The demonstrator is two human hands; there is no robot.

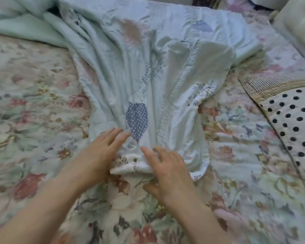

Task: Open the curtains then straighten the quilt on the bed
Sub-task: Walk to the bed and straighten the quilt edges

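Quilt (pixel 130 59): pale green, rumpled, lying across bed (pixel 33 103) from upper left down to centre; bunched into long folds narrowing twd near end. Blue heart patch w/ white dots (pixel 136 118) on top face, near lower end. Faint printed lettering above patch, unreadable. Stitched hem runs diag. right of patch. White underside w/ small dark sprigs shows at near edge and at right fold.

Left hand (pixel 99 152): palm down, fingers spread & flat on quilt's left lower edge, fingertips just beside heart patch. Not pinching anything visible.

Right hand (pixel 167 166): palm down, fingers splayed over quilt's near end, thumb tucked low at the turned-under edge; whether thumb grips cloth – cannot tell.

Both forearms bare, entering from bottom of frame, hands near each other, apart.

Bed: covered by floral spread, pinks/greens on cream, visible all round quilt.

Pillow (pixel 292 124): right side, cream w/ black polka dots, checked & tan border, lying on spread, apart from quilt.

Cream cushion (pixel 299 27): top right corner, partly cut by frame edge.

Focus soft at edges; fine print detail lost.
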